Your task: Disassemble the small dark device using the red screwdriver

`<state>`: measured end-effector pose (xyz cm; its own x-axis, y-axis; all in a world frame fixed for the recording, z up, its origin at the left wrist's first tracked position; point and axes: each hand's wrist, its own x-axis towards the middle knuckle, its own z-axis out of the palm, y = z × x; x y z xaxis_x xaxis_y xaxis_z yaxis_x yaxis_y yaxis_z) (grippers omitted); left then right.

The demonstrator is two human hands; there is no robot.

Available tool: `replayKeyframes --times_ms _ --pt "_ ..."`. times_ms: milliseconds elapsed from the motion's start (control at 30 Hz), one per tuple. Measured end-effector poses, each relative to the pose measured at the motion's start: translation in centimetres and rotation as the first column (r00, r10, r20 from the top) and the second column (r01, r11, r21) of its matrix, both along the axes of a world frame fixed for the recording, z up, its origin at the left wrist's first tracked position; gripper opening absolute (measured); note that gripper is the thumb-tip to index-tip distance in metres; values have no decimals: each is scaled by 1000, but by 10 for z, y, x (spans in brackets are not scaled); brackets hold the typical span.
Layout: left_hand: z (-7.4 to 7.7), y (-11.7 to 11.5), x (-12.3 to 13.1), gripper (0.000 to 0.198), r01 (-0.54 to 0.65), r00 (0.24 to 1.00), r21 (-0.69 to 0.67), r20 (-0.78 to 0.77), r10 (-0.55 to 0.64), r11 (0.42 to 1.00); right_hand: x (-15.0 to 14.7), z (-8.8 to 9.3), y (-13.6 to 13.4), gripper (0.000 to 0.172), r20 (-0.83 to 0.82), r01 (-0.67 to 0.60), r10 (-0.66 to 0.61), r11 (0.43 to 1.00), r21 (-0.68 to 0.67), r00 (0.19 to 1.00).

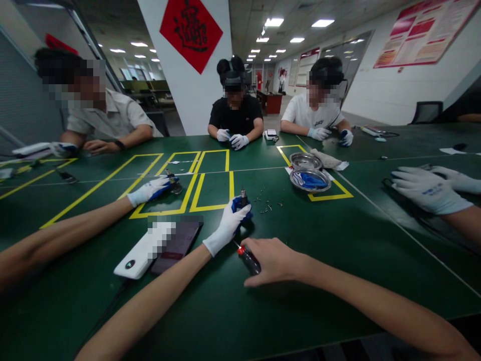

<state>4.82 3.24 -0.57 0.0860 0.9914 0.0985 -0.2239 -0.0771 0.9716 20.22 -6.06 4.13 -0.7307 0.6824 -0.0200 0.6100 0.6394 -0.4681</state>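
My left hand (230, 224) wears a white and blue glove and is closed around a small dark metal part (242, 194) that stands upright on the green table (338, 250). My bare right hand (273, 260) lies just behind it, fingers wrapped round a screwdriver (248, 257) with a red and black handle, its tip pointing toward the left hand. Several small screws (267, 204) lie scattered just right of the part.
A white power bank (140, 254) and a dark phone (178, 243) lie left of my arm. Two metal dishes (308, 169) sit inside a yellow-taped box. A co-worker's gloved hand (150, 189) reaches in from the left; other gloved hands (430, 190) rest at the right. Three people sit across the table.
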Motion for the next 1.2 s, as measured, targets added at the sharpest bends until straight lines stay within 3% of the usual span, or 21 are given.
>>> replayKeyframes --times_ms 67,167,300,433,733,933,1200 --pt "1 1 -2 46 -32 999 20 -43 33 999 5 -2 -8 68 -12 82 -83 996 -39 996" --pt "1 1 -8 44 -72 986 61 -145 81 995 27 -1 1 53 -164 169 -197 971 -168 967" --pt "-1 -8 -21 45 -69 959 101 -267 94 992 68 3 31 25 -439 285 -365 928 -239 821" --pt "-1 -16 -29 46 -75 940 109 -324 106 991 94 6 46 26 -586 394 -470 881 -262 660" --pt "0 -19 -26 46 -168 920 115 -337 198 979 98 5 45 26 -667 527 -524 819 -226 529" --pt "9 -28 -24 49 -124 910 96 -386 152 988 93 -1 42 25 -644 539 -517 821 -188 563" --pt "11 -29 -23 49 -127 897 131 -408 170 983 91 5 35 23 -645 596 -486 801 -60 590"
